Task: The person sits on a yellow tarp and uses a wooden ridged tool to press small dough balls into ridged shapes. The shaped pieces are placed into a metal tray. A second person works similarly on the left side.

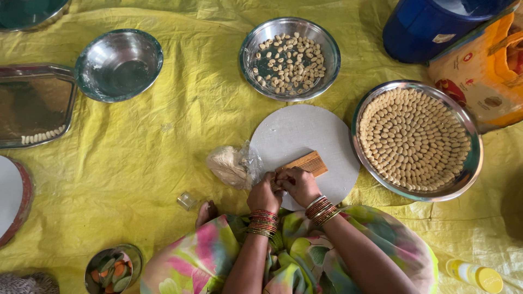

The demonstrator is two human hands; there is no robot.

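My left hand point(264, 193) and my right hand point(298, 184) meet over the near end of a ridged wooden comb point(306, 163) lying on a round white board point(297, 136). Both hands press on the comb; whatever is under the fingers is hidden. Both wrists carry red and gold bangles. A clear bag of pale dough point(229, 166) lies just left of my left hand. To the right, a steel plate point(472, 158) holds several small shaped dough pieces laid in rings. Beyond the board, a steel bowl point(332, 54) holds loose small pieces.
A yellow sheet point(163, 152) covers the floor. An empty steel bowl point(119, 64) and a steel tray point(32, 103) sit at left. A blue container point(425, 27), an orange printed bag point(479, 81), a yellow bottle point(479, 275) and a small bowl of cut vegetables point(111, 269) lie around.
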